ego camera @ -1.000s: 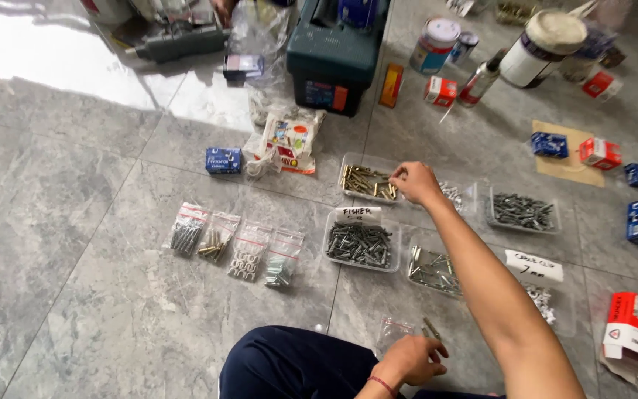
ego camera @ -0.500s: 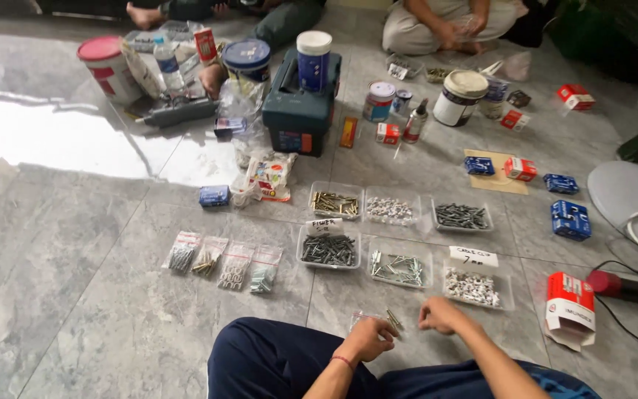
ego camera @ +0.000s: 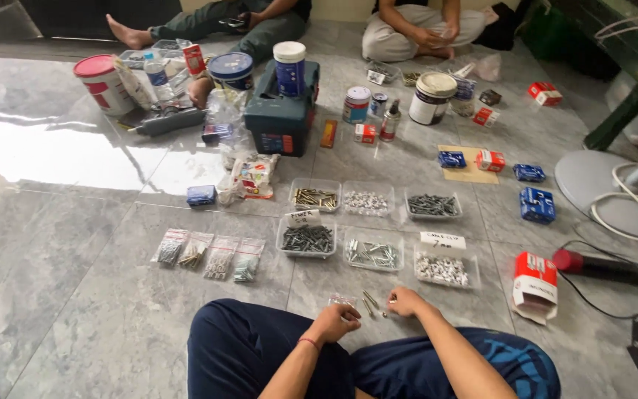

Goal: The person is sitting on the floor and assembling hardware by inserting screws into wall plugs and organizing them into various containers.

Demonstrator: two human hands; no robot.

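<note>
Both hands sit close together near the knees: left hand [ego camera: 336,321] pinching a small clear bag [ego camera: 342,301] open, right hand [ego camera: 405,301] pinching beside loose screws [ego camera: 371,301], handy for bagging.

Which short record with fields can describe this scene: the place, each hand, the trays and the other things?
Place: grey tiled floor, person seated with legs crossed
Left hand: on a small clear bag
Right hand: fingertips pinch a small metal part, too small to identify
Between the hands: loose screws on the floor
Trays: six clear trays of fasteners in two rows
Left of trays: four small bags of hardware
Farther: dark green toolbox, cans, two other people seated
</note>
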